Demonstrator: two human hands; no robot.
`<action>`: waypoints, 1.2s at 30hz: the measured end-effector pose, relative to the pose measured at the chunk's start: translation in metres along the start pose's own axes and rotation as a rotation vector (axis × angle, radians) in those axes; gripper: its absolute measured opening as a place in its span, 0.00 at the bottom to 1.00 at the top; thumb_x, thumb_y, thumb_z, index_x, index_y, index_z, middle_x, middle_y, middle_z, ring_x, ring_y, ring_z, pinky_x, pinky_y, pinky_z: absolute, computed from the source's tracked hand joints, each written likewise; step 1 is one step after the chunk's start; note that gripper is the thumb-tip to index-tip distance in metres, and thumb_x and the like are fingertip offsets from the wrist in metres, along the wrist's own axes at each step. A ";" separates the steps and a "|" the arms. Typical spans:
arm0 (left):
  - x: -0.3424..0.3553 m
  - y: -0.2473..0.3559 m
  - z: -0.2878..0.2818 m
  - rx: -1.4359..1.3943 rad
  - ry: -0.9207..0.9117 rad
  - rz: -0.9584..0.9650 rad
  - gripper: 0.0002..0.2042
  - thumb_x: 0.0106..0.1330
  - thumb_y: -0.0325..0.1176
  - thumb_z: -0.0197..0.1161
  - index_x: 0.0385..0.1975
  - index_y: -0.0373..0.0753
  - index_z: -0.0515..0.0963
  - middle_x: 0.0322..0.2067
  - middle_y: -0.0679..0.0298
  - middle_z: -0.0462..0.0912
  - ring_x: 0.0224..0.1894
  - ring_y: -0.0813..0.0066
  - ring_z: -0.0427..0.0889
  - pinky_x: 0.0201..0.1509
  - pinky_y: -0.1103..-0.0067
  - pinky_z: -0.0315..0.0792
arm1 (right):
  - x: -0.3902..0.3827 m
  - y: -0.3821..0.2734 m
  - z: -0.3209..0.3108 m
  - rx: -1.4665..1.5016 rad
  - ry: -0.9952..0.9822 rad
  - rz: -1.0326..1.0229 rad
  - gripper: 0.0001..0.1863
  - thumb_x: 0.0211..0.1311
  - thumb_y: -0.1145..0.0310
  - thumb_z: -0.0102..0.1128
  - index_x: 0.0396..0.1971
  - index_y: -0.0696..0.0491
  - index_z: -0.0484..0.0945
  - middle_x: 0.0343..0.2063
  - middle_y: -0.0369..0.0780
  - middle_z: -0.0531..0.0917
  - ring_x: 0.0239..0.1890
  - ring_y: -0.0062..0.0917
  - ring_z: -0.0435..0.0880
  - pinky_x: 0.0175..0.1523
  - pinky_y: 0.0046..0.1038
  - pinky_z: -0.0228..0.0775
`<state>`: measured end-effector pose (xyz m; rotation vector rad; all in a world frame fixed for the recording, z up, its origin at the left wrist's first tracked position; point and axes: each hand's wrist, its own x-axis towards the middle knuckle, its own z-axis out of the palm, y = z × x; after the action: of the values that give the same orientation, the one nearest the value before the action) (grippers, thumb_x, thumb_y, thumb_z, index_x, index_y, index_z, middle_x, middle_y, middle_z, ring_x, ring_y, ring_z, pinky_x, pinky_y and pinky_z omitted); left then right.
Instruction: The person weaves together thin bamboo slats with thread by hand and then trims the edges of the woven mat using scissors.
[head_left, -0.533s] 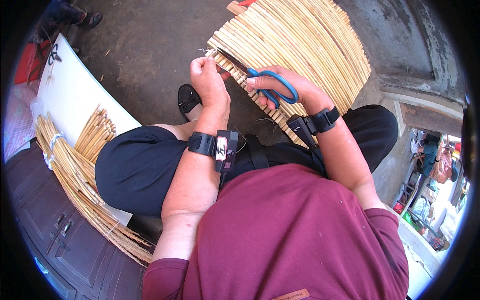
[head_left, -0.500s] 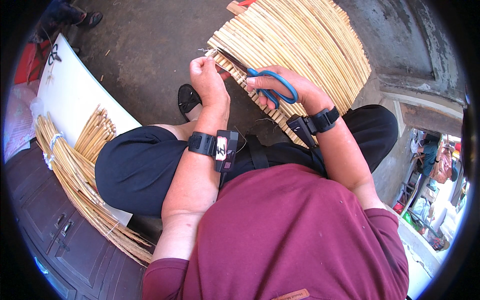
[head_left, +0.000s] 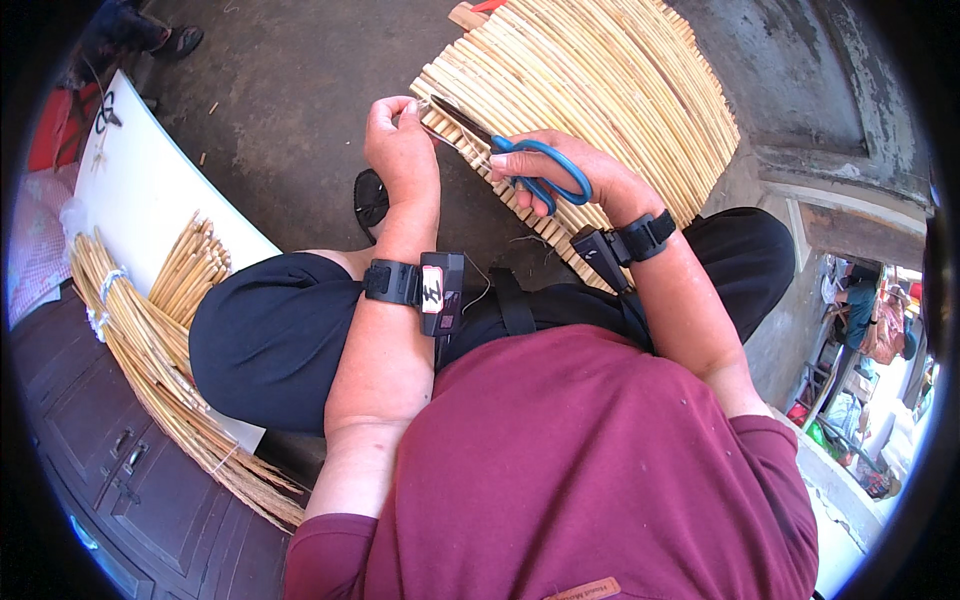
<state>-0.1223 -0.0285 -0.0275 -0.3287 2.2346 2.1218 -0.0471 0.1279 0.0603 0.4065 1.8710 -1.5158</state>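
Observation:
A mat of pale reed sticks [head_left: 610, 90] bound side by side lies on the concrete floor in front of me, its near edge against my knee. My right hand [head_left: 570, 175] grips blue-handled scissors [head_left: 520, 160], blades pointing left along the mat's lower-left edge. My left hand [head_left: 400, 145] is closed at that same corner, pinching something thin by the blade tips; what it pinches is too small to make out. Both wrists wear black straps with small devices.
A bundle of long tied reeds [head_left: 140, 350] and a shorter bunch [head_left: 190, 270] lie at my left beside a white board [head_left: 140, 190]. A dark wooden cabinet [head_left: 100, 470] sits lower left. A black sandal [head_left: 372, 198] rests by my knee. A person stands at the far right [head_left: 880, 320].
Both hands stay at the mat's corner. The scissors' blades now reach closer to my left hand's fingers.

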 end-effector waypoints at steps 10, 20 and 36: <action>-0.002 -0.005 0.004 -0.125 0.030 -0.037 0.04 0.67 0.26 0.54 0.32 0.34 0.74 0.26 0.64 0.77 0.22 0.81 0.75 0.22 0.82 0.73 | 0.004 -0.001 0.000 -0.006 -0.027 -0.016 0.23 0.63 0.49 0.54 0.35 0.58 0.77 0.16 0.36 0.77 0.15 0.17 0.76 0.22 0.18 0.67; -0.001 -0.013 0.006 -0.074 0.008 -0.021 0.04 0.65 0.26 0.55 0.29 0.34 0.74 0.23 0.67 0.76 0.22 0.82 0.73 0.23 0.81 0.69 | 0.012 -0.005 0.000 -0.022 -0.034 -0.017 0.21 0.63 0.50 0.54 0.34 0.56 0.77 0.15 0.36 0.77 0.14 0.17 0.75 0.21 0.18 0.67; 0.004 -0.022 0.004 -0.096 -0.024 -0.014 0.03 0.64 0.24 0.54 0.29 0.34 0.74 0.23 0.68 0.76 0.25 0.84 0.70 0.29 0.81 0.68 | 0.018 0.002 0.013 0.026 0.107 -0.044 0.17 0.58 0.55 0.63 0.22 0.54 0.75 0.13 0.31 0.72 0.13 0.14 0.72 0.17 0.17 0.64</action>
<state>-0.1226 -0.0255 -0.0505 -0.3199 2.1162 2.2178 -0.0543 0.1130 0.0456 0.4691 1.9558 -1.5766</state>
